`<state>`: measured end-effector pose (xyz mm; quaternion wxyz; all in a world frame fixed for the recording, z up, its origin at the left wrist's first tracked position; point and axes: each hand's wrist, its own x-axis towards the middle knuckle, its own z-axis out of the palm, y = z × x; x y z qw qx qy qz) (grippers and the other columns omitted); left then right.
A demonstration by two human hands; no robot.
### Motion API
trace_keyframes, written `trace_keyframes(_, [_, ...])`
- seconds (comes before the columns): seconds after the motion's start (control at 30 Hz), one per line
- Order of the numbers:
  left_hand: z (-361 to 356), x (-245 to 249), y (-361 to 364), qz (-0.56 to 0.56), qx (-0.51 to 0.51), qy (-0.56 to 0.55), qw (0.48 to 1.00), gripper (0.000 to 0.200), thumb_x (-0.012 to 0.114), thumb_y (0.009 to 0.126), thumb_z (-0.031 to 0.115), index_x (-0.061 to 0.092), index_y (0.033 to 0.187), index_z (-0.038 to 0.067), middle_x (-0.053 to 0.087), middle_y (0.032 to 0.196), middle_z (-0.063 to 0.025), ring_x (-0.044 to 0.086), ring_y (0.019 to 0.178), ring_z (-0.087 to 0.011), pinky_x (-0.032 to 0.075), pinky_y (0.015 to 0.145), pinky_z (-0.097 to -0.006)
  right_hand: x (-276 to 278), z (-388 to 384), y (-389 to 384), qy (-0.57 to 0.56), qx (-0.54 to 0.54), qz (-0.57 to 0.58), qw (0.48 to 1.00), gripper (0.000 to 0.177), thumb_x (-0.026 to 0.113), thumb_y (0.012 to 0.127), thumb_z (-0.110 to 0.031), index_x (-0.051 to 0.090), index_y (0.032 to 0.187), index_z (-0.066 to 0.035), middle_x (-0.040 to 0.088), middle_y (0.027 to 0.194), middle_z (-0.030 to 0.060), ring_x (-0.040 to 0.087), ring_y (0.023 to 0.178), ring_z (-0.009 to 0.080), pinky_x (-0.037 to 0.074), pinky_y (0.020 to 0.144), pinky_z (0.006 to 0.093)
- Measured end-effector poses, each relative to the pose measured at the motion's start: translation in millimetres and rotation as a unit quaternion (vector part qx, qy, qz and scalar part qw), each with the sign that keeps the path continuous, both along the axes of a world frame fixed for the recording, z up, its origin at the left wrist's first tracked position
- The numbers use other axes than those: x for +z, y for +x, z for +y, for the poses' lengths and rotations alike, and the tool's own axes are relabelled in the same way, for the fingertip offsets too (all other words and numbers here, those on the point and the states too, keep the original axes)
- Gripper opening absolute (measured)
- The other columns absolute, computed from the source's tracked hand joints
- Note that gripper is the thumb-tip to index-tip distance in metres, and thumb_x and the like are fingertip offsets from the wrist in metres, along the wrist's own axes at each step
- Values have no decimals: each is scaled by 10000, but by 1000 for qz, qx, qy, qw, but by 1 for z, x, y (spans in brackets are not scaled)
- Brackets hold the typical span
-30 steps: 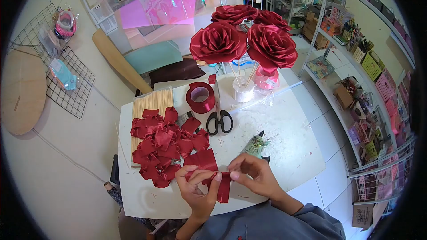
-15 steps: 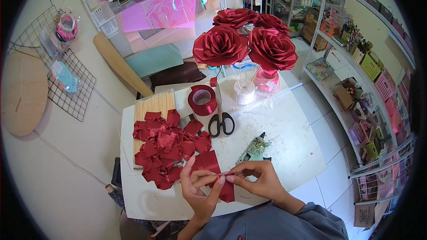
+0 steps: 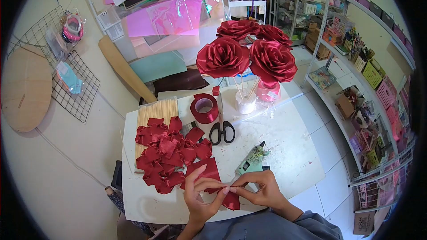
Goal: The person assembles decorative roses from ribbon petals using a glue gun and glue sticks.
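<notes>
A piece of red satin ribbon [image 3: 231, 201] is held near the front edge of the table, its lower end hanging beneath the fingers. Thumb and fingertips of my left hand [image 3: 199, 198] pinch its upper edge, while the index finger points up. My right hand [image 3: 265, 192] pinches the same edge from the other side, fingertips close to the left thumb. Flat red ribbon [image 3: 207, 169] lies just behind the left fingers, partly hidden by them. To the left is a pile of folded red ribbon petals [image 3: 167, 153].
Bamboo sticks [image 3: 146, 114] lie under the pile. Behind are a ribbon roll [image 3: 210, 118], black-handled scissors [image 3: 222, 133] and a green glue gun [image 3: 250, 165]. Large red ribbon roses [image 3: 222, 58] on sticks stand in a white holder [image 3: 245, 106]. Shelves [image 3: 331, 91] line the right.
The camera view has tilted up, so the table and its contents sit lower in the frame. Both hands keep pinching the ribbon, with only slight finger movement.
</notes>
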<state>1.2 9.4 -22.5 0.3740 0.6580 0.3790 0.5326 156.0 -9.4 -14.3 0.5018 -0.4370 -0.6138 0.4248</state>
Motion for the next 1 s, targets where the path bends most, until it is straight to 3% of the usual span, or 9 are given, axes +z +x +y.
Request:
trace_keyframes(0.07, [1, 5, 2, 2, -11, 14, 1000, 484, 655, 647, -15, 404, 1058, -64, 600, 694, -76, 571, 669, -144, 419, 680, -238, 1, -1, 1, -1, 0, 0, 1000, 69, 629, 702, -63, 617, 739, -7, 594, 635, 83, 558, 547, 140, 436, 522, 225])
trace_keyframes(0.2, [0, 6, -2, 26, -29, 14, 999, 511, 653, 647, -16, 377, 1075, -60, 600, 683, -77, 569, 659, -141, 415, 694, -242, 4, -1, 3, -12, 15, -3, 1000, 77, 630, 704, -63, 607, 744, -2, 589, 646, 78, 557, 570, 126, 437, 546, 220])
trace_keyframes(0.27, [-1, 2, -4, 66, -16, 86, 994, 502, 644, 649, -27, 376, 1073, -62, 599, 683, -77, 566, 653, -141, 412, 696, -243, 3, -1, 2, -21, 25, 14, 999, 85, 628, 712, -69, 603, 755, 1, 587, 656, 73, 555, 587, 116, 440, 564, 219])
trace_keyframes(0.43, [1, 1, 3, 41, 59, 100, 992, 492, 610, 665, -51, 345, 1079, -70, 551, 658, -71, 523, 649, -136, 394, 681, -229, 9, 1, -2, -93, 34, 215, 972, 351, 624, 725, -44, 482, 1045, -17, 560, 778, 49, 533, 722, 99, 434, 695, 233])
trace_keyframes(0.47, [0, 1, 6, -7, 86, 77, 993, 486, 607, 668, -54, 345, 1078, -68, 545, 668, -72, 519, 660, -138, 395, 684, -228, 9, 3, -2, -77, 42, 175, 981, 498, 628, 704, -2, 390, 1140, -33, 556, 802, 50, 528, 735, 103, 426, 714, 233])
trace_keyframes(0.63, [-4, 5, 11, 21, 73, 142, 987, 501, 589, 676, -64, 315, 1096, -65, 539, 682, -77, 518, 680, -150, 395, 699, -238, 9, 0, -4, -87, 52, 155, 983, 571, 612, 685, 49, 335, 1176, -39, 560, 773, 55, 536, 736, 98, 423, 702, 226])
trace_keyframes(0.8, [-4, 4, 12, -13, 38, 95, 995, 558, 601, 650, -58, 288, 1113, -66, 534, 670, -84, 520, 686, -150, 382, 725, -239, 18, -3, -2, -61, -55, 217, 973, 554, 599, 667, 89, 350, 1146, -36, 562, 762, 66, 538, 746, 95, 418, 701, 226])
trace_keyframes(0.93, [-2, 4, 8, 30, -28, 43, 998, 584, 607, 642, -48, 278, 1125, -65, 541, 681, -85, 520, 694, -138, 370, 721, -229, 8, 0, -1, -24, -66, 232, 970, 540, 597, 668, 94, 352, 1134, -26, 567, 771, 72, 539, 758, 101, 413, 718, 233])
trace_keyframes(1.0, [-2, 5, 9, -57, -85, -46, 994, 592, 612, 644, -46, 277, 1132, -61, 550, 675, -75, 519, 681, -120, 370, 708, -232, 6, 0, 0, -38, -33, 235, 971, 526, 595, 673, 97, 357, 1128, -16, 569, 790, 72, 539, 771, 105, 408, 736, 237])
